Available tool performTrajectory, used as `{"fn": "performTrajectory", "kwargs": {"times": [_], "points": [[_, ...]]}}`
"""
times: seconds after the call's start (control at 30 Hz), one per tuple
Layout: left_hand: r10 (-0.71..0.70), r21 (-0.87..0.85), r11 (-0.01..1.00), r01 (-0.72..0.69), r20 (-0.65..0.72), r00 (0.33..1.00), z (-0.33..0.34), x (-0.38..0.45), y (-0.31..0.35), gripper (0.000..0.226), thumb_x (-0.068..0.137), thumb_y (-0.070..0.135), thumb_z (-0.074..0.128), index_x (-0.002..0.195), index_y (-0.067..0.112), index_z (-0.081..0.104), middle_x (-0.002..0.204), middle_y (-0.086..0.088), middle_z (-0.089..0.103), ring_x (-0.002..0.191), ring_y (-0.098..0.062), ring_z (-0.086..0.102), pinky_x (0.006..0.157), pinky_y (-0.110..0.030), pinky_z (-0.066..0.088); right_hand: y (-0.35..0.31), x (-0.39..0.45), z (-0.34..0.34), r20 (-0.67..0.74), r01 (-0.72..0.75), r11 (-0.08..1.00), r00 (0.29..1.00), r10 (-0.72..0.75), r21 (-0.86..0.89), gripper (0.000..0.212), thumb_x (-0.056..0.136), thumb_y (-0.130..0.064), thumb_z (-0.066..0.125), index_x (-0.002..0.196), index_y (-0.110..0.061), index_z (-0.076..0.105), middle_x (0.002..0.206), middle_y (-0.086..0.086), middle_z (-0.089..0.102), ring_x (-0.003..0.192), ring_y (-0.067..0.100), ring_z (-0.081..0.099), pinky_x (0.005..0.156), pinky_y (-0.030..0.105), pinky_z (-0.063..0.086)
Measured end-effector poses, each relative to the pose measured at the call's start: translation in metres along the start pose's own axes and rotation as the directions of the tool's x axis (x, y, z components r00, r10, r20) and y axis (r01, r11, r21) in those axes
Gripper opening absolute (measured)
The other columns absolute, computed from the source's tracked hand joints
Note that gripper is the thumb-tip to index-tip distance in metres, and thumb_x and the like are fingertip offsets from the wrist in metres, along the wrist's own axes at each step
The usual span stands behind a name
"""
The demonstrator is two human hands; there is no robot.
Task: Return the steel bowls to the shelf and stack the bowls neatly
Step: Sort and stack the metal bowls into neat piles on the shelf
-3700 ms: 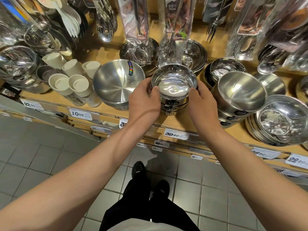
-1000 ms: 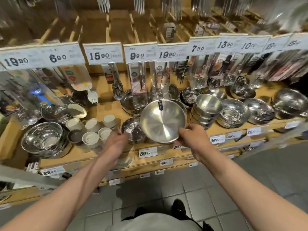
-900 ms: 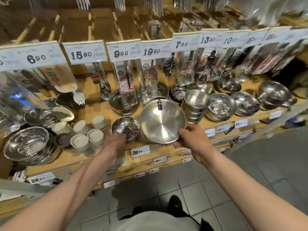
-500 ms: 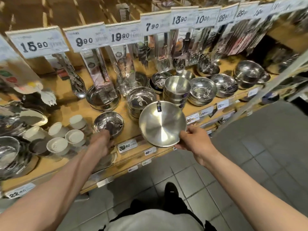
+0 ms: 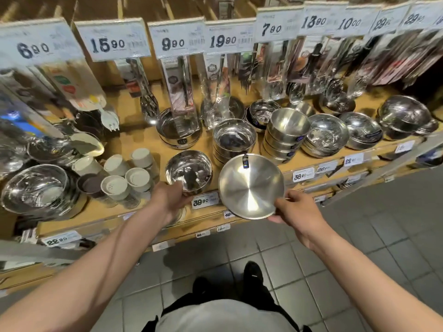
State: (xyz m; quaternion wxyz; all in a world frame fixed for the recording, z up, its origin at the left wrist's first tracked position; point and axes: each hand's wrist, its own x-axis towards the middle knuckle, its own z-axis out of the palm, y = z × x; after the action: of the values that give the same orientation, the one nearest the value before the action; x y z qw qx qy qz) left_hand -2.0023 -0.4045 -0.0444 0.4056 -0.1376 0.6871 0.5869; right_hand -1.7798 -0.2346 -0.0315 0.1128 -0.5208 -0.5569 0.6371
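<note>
My right hand (image 5: 297,212) pinches the lower right rim of a wide, matte steel bowl (image 5: 250,185). The bowl is tilted toward me in front of the shelf's front edge (image 5: 311,173). My left hand (image 5: 171,200) grips the near side of a small shiny steel bowl (image 5: 189,171) standing on the shelf, its thumb at the rim and its fingers hidden. Behind the wide bowl stands a stack of shiny bowls (image 5: 233,140). To the right of that stack is a taller stack of matte bowls (image 5: 286,135).
White lidded cups (image 5: 124,176) stand left of the shiny bowl, and large bowls (image 5: 36,190) sit at the far left. More bowl stacks (image 5: 327,135) run to the right. Packaged utensils (image 5: 182,92) hang under price tags. A grey tiled floor (image 5: 359,248) lies below.
Both hands left the small bowl stack. My right hand now holds the wide bowl and has drawn it down to the shelf's front edge. My left hand stays at the shiny bowl.
</note>
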Motion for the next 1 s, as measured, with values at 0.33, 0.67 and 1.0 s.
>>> {"fn": "performTrajectory", "kwargs": {"times": [0.33, 0.67, 1.0], "points": [[0.175, 0.111, 0.977, -0.184, 0.082, 0.981, -0.056, -0.060, 0.009, 0.025, 0.100, 0.004, 0.055, 0.124, 0.001, 0.057, 0.087, -0.019, 0.073, 0.066, -0.024, 0.067, 0.070, -0.038, 0.057, 0.014, 0.027, 0.050, 0.071, -0.047, 0.998, 0.996, 0.049, -0.030, 0.006, 0.091, 0.002, 0.063, 0.093, 0.000, 0.068, 0.069, 0.010, 0.077, 0.062, 0.018, 0.076, 0.055, 0.023, 0.060], [0.143, -0.169, 0.975, -0.147, -0.031, 0.989, -0.097, -0.091, 0.005, 0.027, 0.096, 0.006, 0.063, 0.122, 0.009, 0.057, 0.107, -0.014, 0.078, 0.088, -0.024, 0.078, 0.063, -0.023, 0.063, 0.016, 0.054, 0.143, 0.222, -0.076, 0.996, 0.971, 0.084, -0.045, 0.006, 0.095, 0.001, 0.062, 0.092, -0.002, 0.066, 0.095, 0.016, 0.074, 0.071, 0.022, 0.076, 0.070, 0.032, 0.065], [0.101, -0.146, 0.982, -0.116, -0.106, 0.989, -0.101, -0.085, -0.002, 0.018, 0.099, 0.005, 0.060, 0.117, 0.008, 0.058, 0.083, -0.001, 0.080, 0.076, -0.021, 0.078, 0.064, -0.025, 0.064, 0.017, 0.077, 0.169, 0.187, -0.091, 0.992, 0.977, 0.106, -0.089, 0.007, 0.094, -0.004, 0.061, 0.093, -0.005, 0.068, 0.078, 0.005, 0.074, 0.057, 0.016, 0.075, 0.073, 0.031, 0.065]]}}
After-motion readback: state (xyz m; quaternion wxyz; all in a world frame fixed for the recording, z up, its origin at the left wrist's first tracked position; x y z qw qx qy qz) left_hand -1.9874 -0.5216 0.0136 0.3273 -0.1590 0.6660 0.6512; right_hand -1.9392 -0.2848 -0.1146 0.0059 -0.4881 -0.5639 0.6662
